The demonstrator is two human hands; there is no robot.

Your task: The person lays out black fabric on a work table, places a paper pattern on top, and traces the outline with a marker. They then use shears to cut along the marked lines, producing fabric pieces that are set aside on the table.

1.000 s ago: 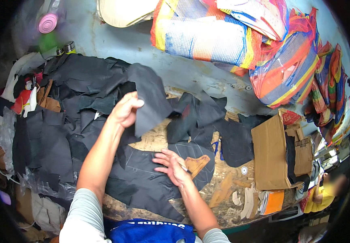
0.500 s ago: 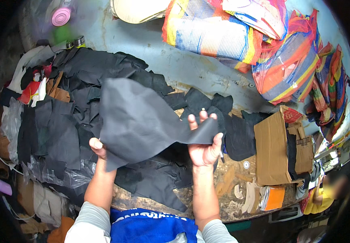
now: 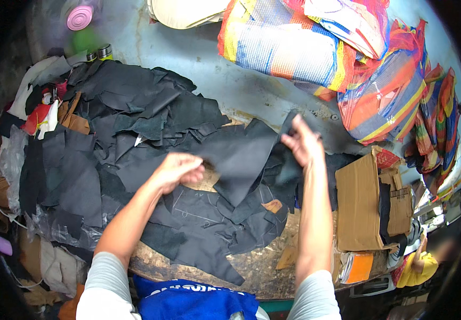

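Note:
A smooth black leather piece (image 3: 243, 157) stretches between my hands over the heap. My left hand (image 3: 179, 170) is closed, its fingertips pinched at the piece's left end. Up and to the right, my right hand (image 3: 305, 143) grips the other end between thumb and fingers, partly smeared by motion. Below my hands lies a spread of black leather cut pieces (image 3: 198, 213), some marked with pale lines. A small tan scrap (image 3: 273, 206) rests on them.
A large heap of black leather (image 3: 129, 90) covers the table's left and back. An open cardboard box (image 3: 358, 202) stands at right, near an orange-and-white stack (image 3: 356, 268). Colourful mesh sacks (image 3: 289, 48) sit at the back. A person in yellow (image 3: 421, 266) is far right.
The leather piece has moved right and away from me. My right hand has gone up and to the right, and my left hand has moved inward, uncovering the marked pieces below.

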